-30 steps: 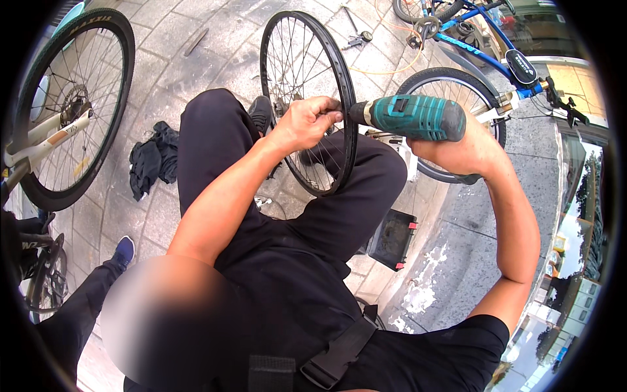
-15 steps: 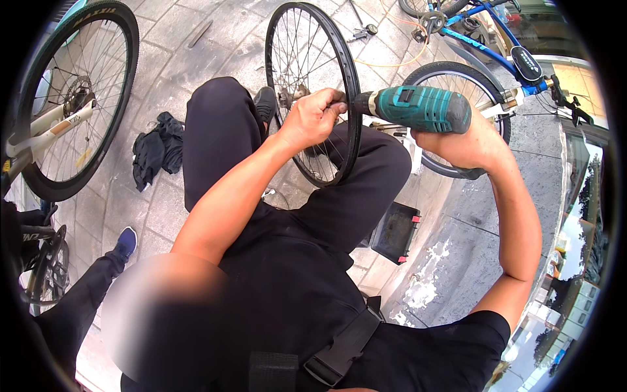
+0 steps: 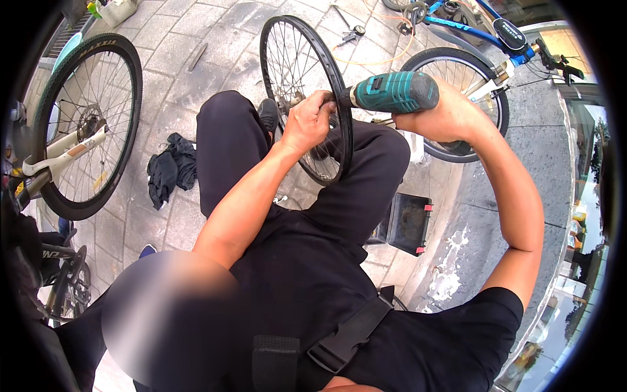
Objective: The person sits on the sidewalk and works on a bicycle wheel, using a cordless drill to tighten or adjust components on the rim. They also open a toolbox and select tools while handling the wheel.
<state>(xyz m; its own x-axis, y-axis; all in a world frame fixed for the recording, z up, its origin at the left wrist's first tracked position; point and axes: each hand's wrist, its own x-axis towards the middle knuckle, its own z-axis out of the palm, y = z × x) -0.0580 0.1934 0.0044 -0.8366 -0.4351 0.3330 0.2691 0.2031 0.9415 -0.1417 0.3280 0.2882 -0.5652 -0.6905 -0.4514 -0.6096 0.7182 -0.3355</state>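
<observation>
While I sit with the bare bicycle wheel (image 3: pixel 307 98) upright between my knees, my left hand (image 3: pixel 310 121) clamps its rim; my right hand (image 3: pixel 444 117) wraps the teal drill (image 3: pixel 392 91). I'd keep the bit square. Bicycles stand beyond.

Three bicycle wheels (image 3: pixel 307 98) (image 3: pixel 85 124) (image 3: pixel 457 98), one teal drill (image 3: pixel 392 93), one black cloth (image 3: pixel 171 168), one black case (image 3: pixel 408 223).

I see a bare spoked bicycle wheel (image 3: pixel 307 98) standing upright between my knees at twelve o'clock; a teal power drill (image 3: pixel 392 92) lies level, its nose touching the rim's two o'clock side.
</observation>
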